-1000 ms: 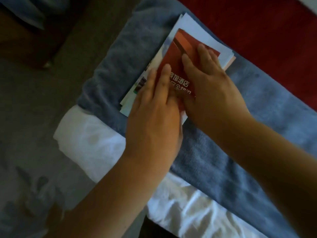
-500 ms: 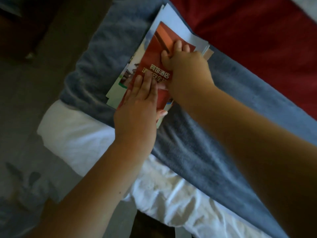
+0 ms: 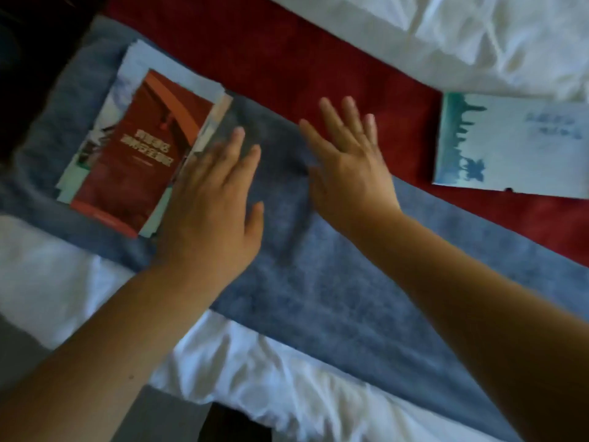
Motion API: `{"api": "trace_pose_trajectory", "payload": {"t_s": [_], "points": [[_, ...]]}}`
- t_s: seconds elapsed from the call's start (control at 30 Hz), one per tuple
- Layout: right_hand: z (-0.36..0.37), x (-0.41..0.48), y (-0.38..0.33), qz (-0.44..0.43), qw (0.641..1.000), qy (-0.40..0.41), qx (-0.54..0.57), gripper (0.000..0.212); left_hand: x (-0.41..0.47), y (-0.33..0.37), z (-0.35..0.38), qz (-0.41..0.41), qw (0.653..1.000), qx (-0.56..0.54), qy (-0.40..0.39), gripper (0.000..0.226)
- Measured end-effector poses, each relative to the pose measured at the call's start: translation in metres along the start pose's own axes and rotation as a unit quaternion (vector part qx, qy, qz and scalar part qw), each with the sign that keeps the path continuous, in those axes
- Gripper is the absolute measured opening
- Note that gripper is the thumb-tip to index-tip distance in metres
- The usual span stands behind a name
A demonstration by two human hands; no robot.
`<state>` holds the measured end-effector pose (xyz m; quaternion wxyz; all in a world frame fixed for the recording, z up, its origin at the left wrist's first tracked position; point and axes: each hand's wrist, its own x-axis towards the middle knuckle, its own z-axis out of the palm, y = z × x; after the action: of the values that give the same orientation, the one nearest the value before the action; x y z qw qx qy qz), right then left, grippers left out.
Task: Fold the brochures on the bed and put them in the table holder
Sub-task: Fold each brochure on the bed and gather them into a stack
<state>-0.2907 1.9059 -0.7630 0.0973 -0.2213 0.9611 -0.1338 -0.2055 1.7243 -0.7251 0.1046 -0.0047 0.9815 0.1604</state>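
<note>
A folded red brochure (image 3: 140,154) lies on top of a stack of folded brochures (image 3: 134,62) on the blue-grey bed runner (image 3: 318,298). My left hand (image 3: 213,199) hovers with straight fingers just right of the stack, its edge near the stack's right side; it holds nothing. My right hand (image 3: 347,161) is spread flat over the runner, further right, also holding nothing. An unfolded white and teal brochure (image 3: 516,145) lies at the right on the red band (image 3: 318,59) of the bed. The table holder is out of view.
White bedding (image 3: 478,33) fills the far right of the bed, and a white sheet (image 3: 57,282) hangs at the near edge. Grey floor (image 3: 165,419) shows below the bed edge. Dark space lies at the far left.
Both hands have come off the red brochure and moved right, fingers now spread. The view has swung right, bringing the white and teal brochure into sight.
</note>
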Motion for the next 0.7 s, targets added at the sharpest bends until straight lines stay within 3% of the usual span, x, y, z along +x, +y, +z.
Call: {"api": "trace_pose_trajectory", "payload": {"t_s": [0.07, 0.17, 0.23, 0.47, 0.6, 0.7], "points": [[-0.015, -0.033, 0.054, 0.102, 0.992, 0.016, -0.073, 0.076, 0.007, 0.048, 0.015, 0.021, 0.999, -0.011, -0.022, 0.070], [-0.030, -0.070, 0.127, 0.223, 0.967, -0.059, -0.103, 0.089, 0.021, 0.114, 0.043, 0.042, 0.998, -0.017, -0.038, 0.068], [-0.033, -0.093, 0.160, 0.225, 0.969, -0.086, -0.062, 0.085, 0.032, 0.151, 0.060, 0.050, 0.998, -0.018, -0.041, 0.067], [-0.013, -0.159, 0.184, 0.151, 0.987, -0.042, 0.024, 0.070, 0.052, 0.231, 0.098, 0.122, 0.990, 0.037, -0.058, 0.078], [-0.009, -0.185, 0.190, 0.156, 0.987, -0.020, 0.022, 0.062, 0.085, 0.251, 0.109, 0.153, 0.978, 0.120, -0.077, 0.094], [-0.014, -0.203, 0.209, 0.209, 0.978, -0.013, 0.012, 0.064, 0.117, 0.265, 0.108, 0.150, 0.968, 0.178, -0.089, 0.111]]}}
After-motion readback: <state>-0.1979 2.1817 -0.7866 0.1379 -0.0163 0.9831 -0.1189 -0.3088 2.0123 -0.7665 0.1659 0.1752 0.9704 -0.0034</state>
